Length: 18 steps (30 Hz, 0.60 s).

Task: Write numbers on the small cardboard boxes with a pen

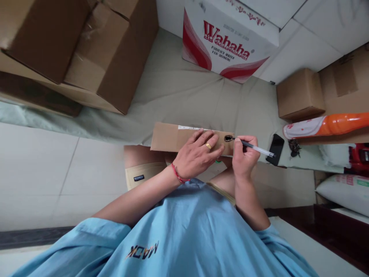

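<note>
A narrow brown cardboard box (165, 137) lies across the near edge of the covered surface, above my lap. My left hand (198, 150) rests flat on it with the fingers stretched out, partly covering a white label (188, 127). Between the thumb and fingers of my right hand (245, 156) is a pen (258, 149) with a clear barrel. Its tip meets the right end of the box, at the edge of a small dark hole or black-outlined mark (228, 138); I cannot tell which.
Large cardboard boxes (115, 57) stand at the left, and a white-and-red Wahaha carton (227, 42) at the back. To the right are a smaller box (301, 94), an orange bottle (343, 123), a black phone (276, 149) and keys (294, 147). A white sack (346, 192) lies lower right.
</note>
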Each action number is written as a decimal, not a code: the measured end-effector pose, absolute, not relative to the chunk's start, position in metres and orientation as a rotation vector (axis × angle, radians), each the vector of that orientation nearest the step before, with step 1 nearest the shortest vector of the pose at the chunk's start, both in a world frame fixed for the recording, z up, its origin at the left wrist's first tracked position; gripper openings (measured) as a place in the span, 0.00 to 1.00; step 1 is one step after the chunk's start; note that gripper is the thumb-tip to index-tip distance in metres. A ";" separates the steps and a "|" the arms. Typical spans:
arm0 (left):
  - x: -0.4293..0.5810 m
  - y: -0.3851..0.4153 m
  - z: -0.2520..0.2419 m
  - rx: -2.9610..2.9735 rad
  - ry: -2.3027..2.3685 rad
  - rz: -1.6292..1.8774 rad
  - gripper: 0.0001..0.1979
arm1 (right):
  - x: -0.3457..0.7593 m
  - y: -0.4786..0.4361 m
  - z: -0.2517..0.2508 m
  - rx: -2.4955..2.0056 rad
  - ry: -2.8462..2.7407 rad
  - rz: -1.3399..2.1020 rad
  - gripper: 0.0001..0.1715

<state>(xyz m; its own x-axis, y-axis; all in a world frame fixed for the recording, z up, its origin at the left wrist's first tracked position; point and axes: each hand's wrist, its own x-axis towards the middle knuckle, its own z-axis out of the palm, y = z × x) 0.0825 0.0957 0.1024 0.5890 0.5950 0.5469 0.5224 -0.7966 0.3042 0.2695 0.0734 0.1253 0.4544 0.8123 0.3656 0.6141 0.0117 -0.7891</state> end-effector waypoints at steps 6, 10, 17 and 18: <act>0.082 0.096 0.107 2.793 0.995 1.029 0.12 | 0.268 0.073 0.123 -1.645 -1.334 0.344 0.11; 0.082 0.097 0.107 2.799 0.988 1.042 0.13 | 0.269 0.074 0.123 -1.654 -1.332 0.371 0.11; 0.082 0.096 0.106 2.794 0.999 0.997 0.14 | 0.267 0.075 0.126 -1.666 -1.321 0.371 0.10; 0.082 0.096 0.106 2.796 0.998 1.005 0.14 | 0.267 0.075 0.126 -1.666 -1.324 0.367 0.10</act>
<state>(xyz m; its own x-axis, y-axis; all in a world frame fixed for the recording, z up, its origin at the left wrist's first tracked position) 0.0822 0.0962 0.1062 0.5917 0.5705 0.5695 0.5657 -0.7972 0.2109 0.2671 0.0747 0.1263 0.3704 0.8772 0.3056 0.5943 0.0291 -0.8037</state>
